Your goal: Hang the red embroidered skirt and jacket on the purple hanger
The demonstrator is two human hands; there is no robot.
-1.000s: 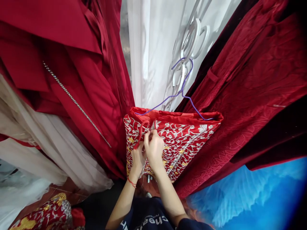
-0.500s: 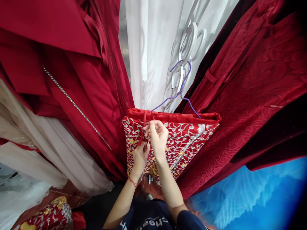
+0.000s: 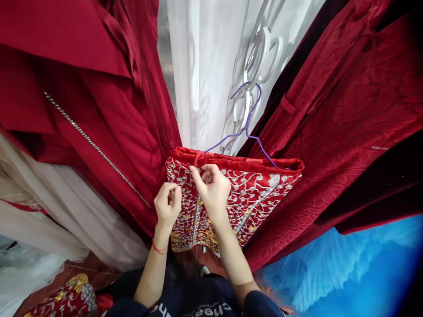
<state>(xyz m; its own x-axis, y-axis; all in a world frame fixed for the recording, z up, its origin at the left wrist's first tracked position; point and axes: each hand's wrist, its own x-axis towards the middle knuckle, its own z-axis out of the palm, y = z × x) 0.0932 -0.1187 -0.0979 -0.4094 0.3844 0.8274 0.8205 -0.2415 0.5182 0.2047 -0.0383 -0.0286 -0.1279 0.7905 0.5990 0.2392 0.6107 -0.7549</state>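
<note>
A red skirt [image 3: 254, 193] with silver and gold embroidery hangs in front of me on a purple wire hanger [image 3: 246, 128]. A plain red waistband [image 3: 231, 161] runs along its top. From the waistband's left part comes a red drawstring [image 3: 199, 157]. My right hand [image 3: 214, 190] lies over the skirt just below, its thumb and finger closing about the drawstring, most of which is hidden. At the skirt's left edge, my left hand [image 3: 167, 206] is closed in a pinch; what it holds is too small to make out.
Red gowns [image 3: 109, 105] hang at the left, one with a beaded silver strip. A dark red patterned dress [image 3: 350, 110] and blue ruffled fabric [image 3: 346, 268] are at the right. White scrolled metalwork [image 3: 262, 53] carries the hanger. Another embroidered garment [image 3: 66, 301] lies low left.
My hands have moved apart: the left has gone left to the skirt's edge, while the right stays near the drawstring. The view has shifted slightly.
</note>
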